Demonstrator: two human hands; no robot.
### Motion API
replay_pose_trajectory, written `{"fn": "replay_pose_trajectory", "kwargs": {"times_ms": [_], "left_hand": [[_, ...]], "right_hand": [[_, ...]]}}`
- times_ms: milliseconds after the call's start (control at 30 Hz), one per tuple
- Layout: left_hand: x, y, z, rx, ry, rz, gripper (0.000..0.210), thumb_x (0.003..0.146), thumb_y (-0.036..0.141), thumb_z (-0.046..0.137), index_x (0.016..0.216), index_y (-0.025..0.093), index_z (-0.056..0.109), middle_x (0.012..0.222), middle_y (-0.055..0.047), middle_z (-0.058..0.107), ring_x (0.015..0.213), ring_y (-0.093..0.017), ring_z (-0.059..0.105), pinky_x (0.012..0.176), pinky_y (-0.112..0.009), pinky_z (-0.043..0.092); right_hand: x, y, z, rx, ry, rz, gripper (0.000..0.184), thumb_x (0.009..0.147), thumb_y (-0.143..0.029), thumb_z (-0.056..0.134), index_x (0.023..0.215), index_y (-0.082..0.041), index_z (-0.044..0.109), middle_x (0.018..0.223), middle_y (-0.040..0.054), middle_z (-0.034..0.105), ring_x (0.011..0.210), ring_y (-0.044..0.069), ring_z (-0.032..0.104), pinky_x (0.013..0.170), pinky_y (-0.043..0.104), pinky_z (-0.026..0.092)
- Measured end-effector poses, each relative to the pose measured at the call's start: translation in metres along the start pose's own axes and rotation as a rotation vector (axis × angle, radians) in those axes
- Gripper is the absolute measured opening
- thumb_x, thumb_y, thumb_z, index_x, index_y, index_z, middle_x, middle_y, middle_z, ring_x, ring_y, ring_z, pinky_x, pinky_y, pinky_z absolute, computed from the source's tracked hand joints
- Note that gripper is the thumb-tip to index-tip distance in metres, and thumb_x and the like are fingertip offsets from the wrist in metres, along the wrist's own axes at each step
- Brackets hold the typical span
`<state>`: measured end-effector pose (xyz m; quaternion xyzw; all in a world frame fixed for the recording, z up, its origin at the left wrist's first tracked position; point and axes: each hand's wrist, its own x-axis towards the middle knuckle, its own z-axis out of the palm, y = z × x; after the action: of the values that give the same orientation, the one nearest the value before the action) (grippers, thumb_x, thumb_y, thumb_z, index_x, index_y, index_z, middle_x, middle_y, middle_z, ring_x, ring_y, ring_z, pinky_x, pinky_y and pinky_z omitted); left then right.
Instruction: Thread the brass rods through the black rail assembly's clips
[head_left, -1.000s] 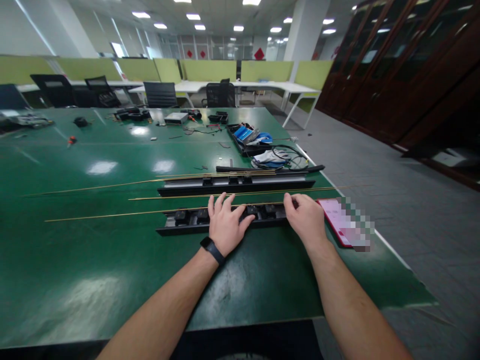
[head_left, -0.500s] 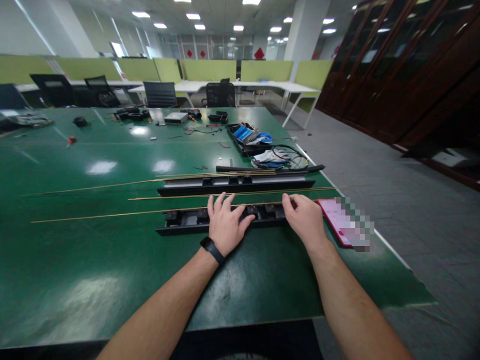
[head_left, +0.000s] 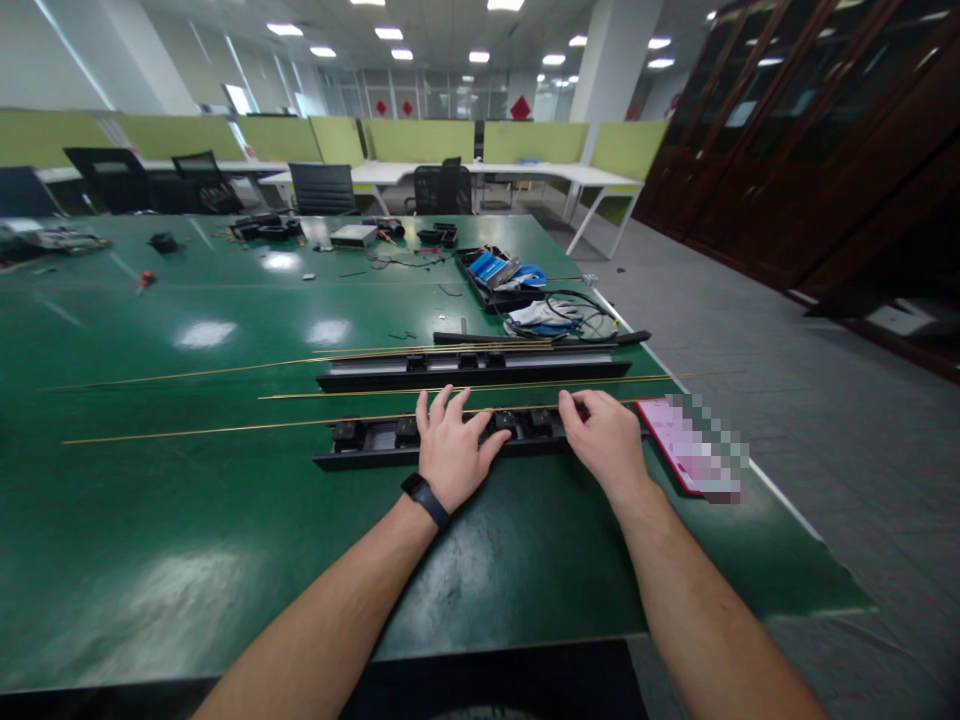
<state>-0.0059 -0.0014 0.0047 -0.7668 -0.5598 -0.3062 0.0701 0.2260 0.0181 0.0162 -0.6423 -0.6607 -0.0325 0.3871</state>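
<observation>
A long black rail [head_left: 367, 462] with several black blocks [head_left: 348, 434] set in its channel lies across the green table. A thin brass-coloured rod [head_left: 195, 433] runs along the rail's far side and sticks out well past its left end. My left hand [head_left: 451, 448], a dark band on its wrist, rests over the rail's middle with fingers spread, hiding part of it. At the right end, my right hand [head_left: 604, 435] is closed in a pinch on the rod, and its fingers cover the exact grip.
Behind lies a second black rail [head_left: 480, 376] with more thin rods [head_left: 375, 393] around it. A pink-screened phone [head_left: 679, 440] is beside my right hand, near the table's right edge. Farther back are a black tray [head_left: 480, 285], cables and white gloves [head_left: 544, 318].
My right hand has shifted slightly left along the rail, still pinched. My left hand stays in place, and the rail has not visibly moved.
</observation>
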Motion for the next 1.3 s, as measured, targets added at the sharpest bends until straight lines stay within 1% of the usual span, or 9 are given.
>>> {"fn": "replay_pose_trajectory", "kwargs": {"times_ms": [200,333,667,1033,1133,1200,1267,1300], "left_hand": [[0.0,0.0,0.0,-0.004,-0.005,-0.004,0.036,0.097,0.057,0.062,0.113,0.031,0.081,0.143,-0.011,0.065,0.146,-0.037,0.046,0.128,-0.067,0.02],[0.001,0.0,0.0,0.0,-0.008,-0.006,0.035,0.096,0.057,0.064,0.113,0.031,0.081,0.143,-0.01,0.065,0.146,-0.037,0.046,0.128,-0.067,0.02],[0.001,0.001,-0.001,0.008,-0.018,-0.005,0.037,0.097,0.057,0.063,0.116,0.031,0.08,0.143,-0.011,0.065,0.146,-0.037,0.046,0.128,-0.066,0.02],[-0.001,0.0,-0.002,-0.01,-0.024,0.002,0.037,0.097,0.056,0.064,0.118,0.029,0.08,0.145,-0.013,0.064,0.147,-0.037,0.045,0.128,-0.066,0.019],[-0.001,0.001,-0.008,-0.041,-0.032,0.022,0.036,0.095,0.054,0.067,0.117,0.028,0.08,0.147,-0.014,0.062,0.148,-0.037,0.045,0.128,-0.066,0.021],[0.001,0.0,-0.017,-0.064,-0.029,0.03,0.034,0.095,0.053,0.068,0.114,0.028,0.08,0.146,-0.013,0.063,0.148,-0.036,0.045,0.127,-0.066,0.021],[0.004,-0.005,-0.029,-0.083,-0.019,0.027,0.029,0.096,0.052,0.067,0.107,0.028,0.081,0.143,-0.011,0.066,0.145,-0.033,0.05,0.128,-0.064,0.021],[0.005,-0.008,-0.036,-0.087,-0.015,0.021,0.027,0.097,0.051,0.066,0.099,0.028,0.08,0.14,-0.01,0.068,0.143,-0.032,0.052,0.128,-0.063,0.021]], "right_hand": [[0.0,-0.001,0.001,-0.011,-0.002,-0.013,0.036,0.101,-0.046,0.055,0.083,-0.021,0.075,0.083,0.0054,0.072,0.078,0.02,0.066,0.074,0.033,0.045],[-0.001,-0.001,0.003,-0.007,-0.005,-0.051,0.037,0.102,-0.046,0.055,0.084,-0.021,0.075,0.084,0.0057,0.073,0.079,0.02,0.067,0.075,0.033,0.046],[-0.002,-0.011,-0.002,0.142,-0.062,-0.138,0.028,0.101,-0.04,0.058,0.093,-0.021,0.077,0.088,0.0049,0.076,0.08,0.019,0.069,0.078,0.033,0.05],[-0.002,-0.008,-0.002,0.152,-0.073,-0.145,0.026,0.101,-0.039,0.059,0.093,-0.021,0.076,0.089,0.0048,0.076,0.082,0.02,0.069,0.079,0.033,0.051],[-0.002,-0.007,-0.004,0.163,-0.082,-0.135,0.026,0.101,-0.039,0.058,0.095,-0.022,0.076,0.092,0.0048,0.076,0.084,0.02,0.07,0.08,0.033,0.051],[-0.002,-0.006,-0.004,0.163,-0.087,-0.129,0.026,0.101,-0.039,0.058,0.095,-0.022,0.076,0.093,0.005,0.077,0.085,0.02,0.07,0.081,0.034,0.051],[-0.001,-0.005,-0.004,0.156,-0.091,-0.13,0.026,0.101,-0.039,0.058,0.094,-0.022,0.076,0.093,0.0052,0.077,0.085,0.021,0.071,0.081,0.034,0.051],[-0.001,-0.005,-0.004,0.153,-0.094,-0.13,0.027,0.101,-0.039,0.057,0.094,-0.022,0.076,0.092,0.0052,0.077,0.086,0.021,0.071,0.081,0.034,0.051]]}}
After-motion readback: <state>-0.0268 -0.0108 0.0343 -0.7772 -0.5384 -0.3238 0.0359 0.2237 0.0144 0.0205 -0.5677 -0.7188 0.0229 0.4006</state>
